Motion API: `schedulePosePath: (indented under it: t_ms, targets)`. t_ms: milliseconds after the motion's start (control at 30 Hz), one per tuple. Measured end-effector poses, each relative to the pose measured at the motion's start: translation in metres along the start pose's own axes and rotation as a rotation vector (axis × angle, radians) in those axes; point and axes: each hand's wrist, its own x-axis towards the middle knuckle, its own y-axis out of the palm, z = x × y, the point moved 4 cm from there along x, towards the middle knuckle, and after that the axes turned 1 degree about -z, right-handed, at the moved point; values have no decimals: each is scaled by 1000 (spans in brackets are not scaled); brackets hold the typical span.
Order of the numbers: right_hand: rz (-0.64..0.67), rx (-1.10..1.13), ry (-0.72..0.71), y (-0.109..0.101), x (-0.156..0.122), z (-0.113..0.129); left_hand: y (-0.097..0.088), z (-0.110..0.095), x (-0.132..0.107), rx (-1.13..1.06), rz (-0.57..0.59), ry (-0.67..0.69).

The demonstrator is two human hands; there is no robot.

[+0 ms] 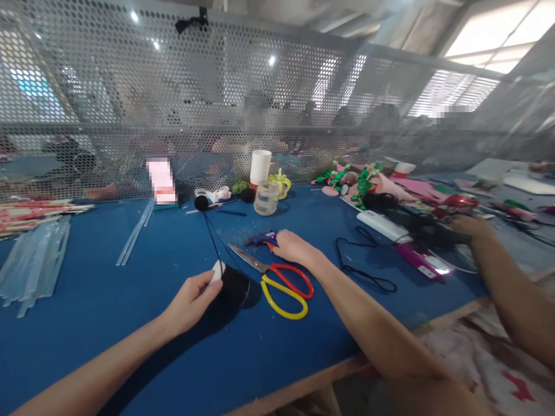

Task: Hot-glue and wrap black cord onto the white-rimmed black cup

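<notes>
My left hand (195, 299) pinches the white end of a cup-like piece (236, 287), whose other part is black. A strand of black yarn (212, 237) runs from that white end up toward a black yarn ball (201, 203). My right hand (295, 247) is closed around a blue glue gun (263, 238) with an orange trigger, its nozzle pointing left. Between the two hands lie scissors (284, 283) with one red and one yellow handle loop, blades slightly apart. The glue gun sits just above the scissor blades, apart from the black-and-white piece.
A clear jar (266, 199) and stacked white paper cups (261, 166) stand at the back. Clear strips (34, 260) lie at left. A white power strip (384, 225) and cords lie at right, near a co-worker's hand (470, 226). A perforated metal panel (195, 104) borders the table.
</notes>
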Motion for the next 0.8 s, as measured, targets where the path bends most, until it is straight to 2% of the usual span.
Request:
schedulePosePath:
  t_ms: [167,300,433,533,633,733,800]
  targets:
    - [16,-18,64,6,1,1,1,1,0,45,-35,1]
    - [11,49,68,8,5,-6,1,2,-1,59,-69,11]
    - [-70,184,68,7,7,-15,0,2,-1,78,-64,6]
    - [-165,333,61,-1,1,-14,-1,2,-1,74,-64,-4]
    - [-177,520,-10,-10,-13,-3,-2,3,-1,64,-56,-11]
    - [-111,683,-117,-14,-31,11,-5,2,0,83,-70,-8]
    - [-44,868,-216,-12,-43,20,-7,3,0,101,-79,-8]
